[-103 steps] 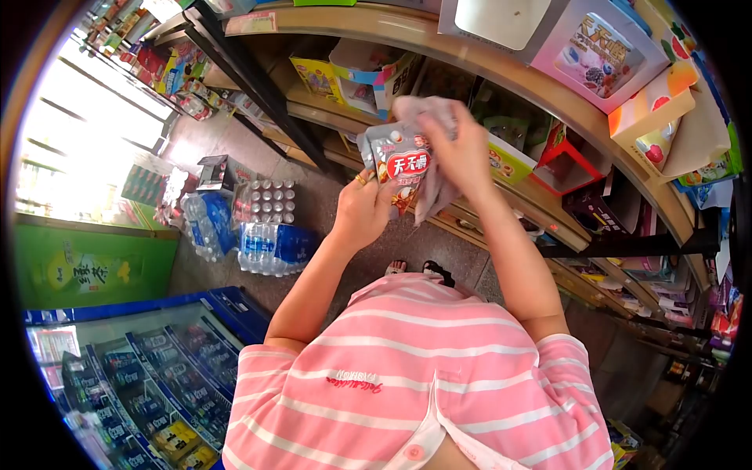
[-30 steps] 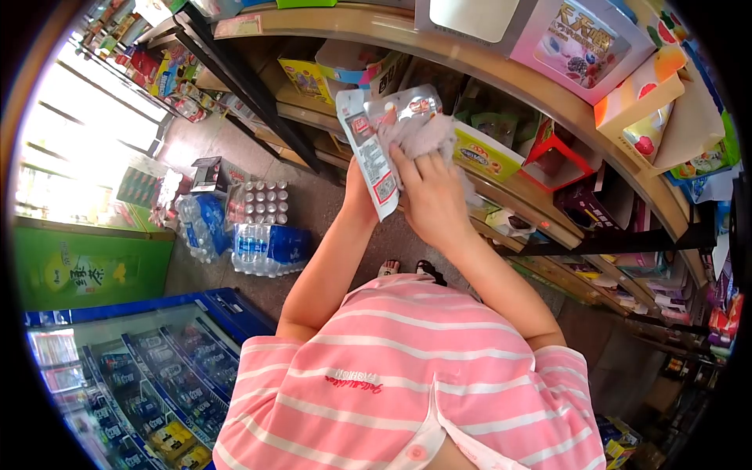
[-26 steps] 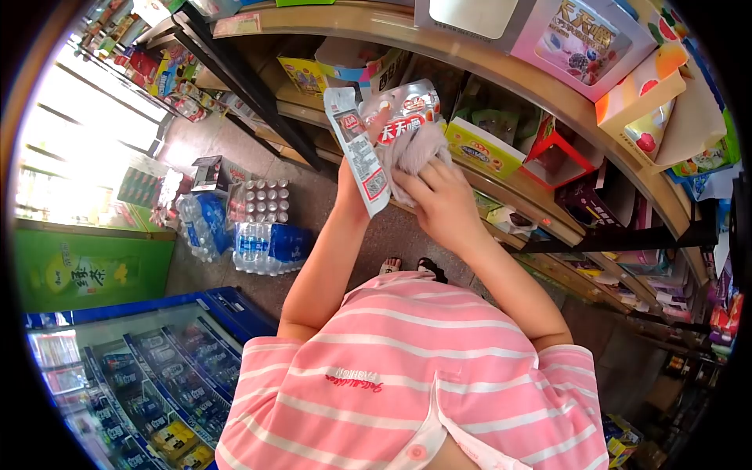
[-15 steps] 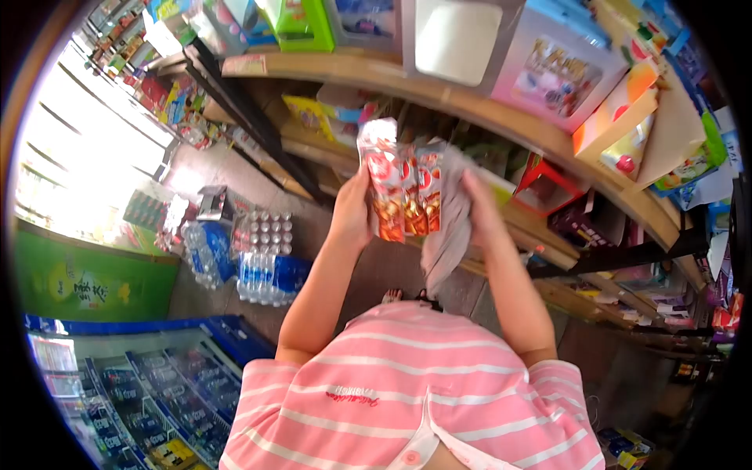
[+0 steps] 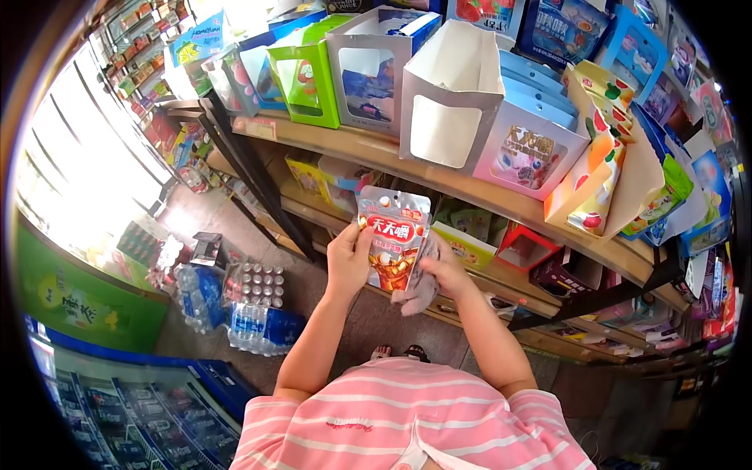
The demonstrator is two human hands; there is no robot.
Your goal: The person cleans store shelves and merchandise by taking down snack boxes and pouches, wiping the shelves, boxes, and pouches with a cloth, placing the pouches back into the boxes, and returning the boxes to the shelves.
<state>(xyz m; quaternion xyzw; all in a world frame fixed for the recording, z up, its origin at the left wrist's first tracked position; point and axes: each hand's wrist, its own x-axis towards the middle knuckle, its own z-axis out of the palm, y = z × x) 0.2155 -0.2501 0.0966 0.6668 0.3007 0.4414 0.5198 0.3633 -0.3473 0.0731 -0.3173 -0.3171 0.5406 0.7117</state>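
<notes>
My left hand (image 5: 349,257) is closed on the left edge of a candy pouch (image 5: 394,235), its thumb over the front. The pouch is silver at the top, with a red label and brown drink pictures, and its printed front faces me. My right hand (image 5: 445,270) is closed on a bunched grey cloth (image 5: 420,291) at the pouch's lower right side. The cloth touches the pouch and hangs below it. Whether more pouches lie behind the front one is hidden.
Ahead, a wooden shelf (image 5: 360,139) carries an empty white display box (image 5: 450,94), a green box (image 5: 305,74) and a pink box of pouches (image 5: 533,145). Lower shelves hold a red box (image 5: 526,247). Bottled water packs (image 5: 262,327) stand on the floor left, near a blue-edged freezer (image 5: 211,384).
Several pouch fronts showed side by side before; now one broad front shows. The cloth has bunched up lower against the pouch. My view has shifted, showing more of the upper shelf.
</notes>
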